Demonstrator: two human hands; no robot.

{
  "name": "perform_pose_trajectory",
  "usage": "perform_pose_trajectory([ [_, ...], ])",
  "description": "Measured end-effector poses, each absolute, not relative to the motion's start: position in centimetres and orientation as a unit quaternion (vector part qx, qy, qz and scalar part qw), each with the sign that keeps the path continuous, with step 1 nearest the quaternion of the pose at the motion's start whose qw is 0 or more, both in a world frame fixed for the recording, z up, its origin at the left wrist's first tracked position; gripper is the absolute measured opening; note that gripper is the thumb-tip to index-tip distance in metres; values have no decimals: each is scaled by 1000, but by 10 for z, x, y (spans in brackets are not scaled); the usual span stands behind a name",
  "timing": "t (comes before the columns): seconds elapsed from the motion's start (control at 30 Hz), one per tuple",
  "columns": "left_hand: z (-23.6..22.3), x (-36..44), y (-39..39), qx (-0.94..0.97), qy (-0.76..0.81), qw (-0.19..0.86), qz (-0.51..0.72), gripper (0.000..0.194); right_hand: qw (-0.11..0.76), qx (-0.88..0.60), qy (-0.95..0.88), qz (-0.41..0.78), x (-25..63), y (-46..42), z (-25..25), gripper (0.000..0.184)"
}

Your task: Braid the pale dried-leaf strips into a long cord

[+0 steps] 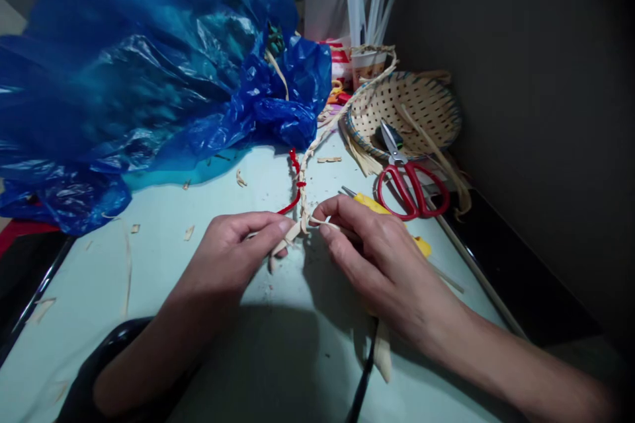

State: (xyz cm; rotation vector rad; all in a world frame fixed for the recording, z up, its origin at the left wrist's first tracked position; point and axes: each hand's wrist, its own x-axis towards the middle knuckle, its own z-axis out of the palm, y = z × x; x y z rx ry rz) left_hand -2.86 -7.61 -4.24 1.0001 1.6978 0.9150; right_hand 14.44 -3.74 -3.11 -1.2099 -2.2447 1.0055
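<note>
A pale braid of flat plant-fibre strips (303, 175) runs from the back of the table down to its working end between my hands. My left hand (238, 244) pinches a wide strip (292, 232) at the braid's lower left, thumb on top. My right hand (367, 244) holds a thinner strip (322, 221) between thumb and fingertips, just right of the braid. A red fuzzy cord (297, 184) is tied around the braid, and its tail passes toward my left hand. The lower ends of the strips are partly hidden by my fingers.
A blue plastic bag (163, 73) fills the back left. Red-handled scissors (409, 185) lean by a woven basket (407, 112) at right, near a yellow-handled tool (372, 203). Behind stands a cup (368, 66) of clear sticks. Fibre scraps (189, 232) dot the pale table (163, 264).
</note>
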Motion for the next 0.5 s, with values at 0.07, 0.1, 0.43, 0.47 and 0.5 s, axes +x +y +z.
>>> perform_pose_trajectory([
  [0.07, -37, -31, -76, 428, 725, 375, 387, 18, 197, -442, -787, 383, 145, -35, -30, 14],
  [0.1, -35, -32, -76, 432, 741, 326, 398, 18, 197, -446, -782, 389, 145, -35, -30, 14],
  [0.43, -41, -20, -62, 405, 633, 502, 428, 15, 149, -417, -802, 401, 141, -42, -39, 14],
  [0.47, -43, -20, -61, 385, 620, 527, 435, 16, 143, -416, -804, 401, 140, -43, -39, 14],
  [0.5, -44, -20, -60, 366, 608, 550, 440, 15, 139, -413, -806, 401, 140, -43, -39, 14],
])
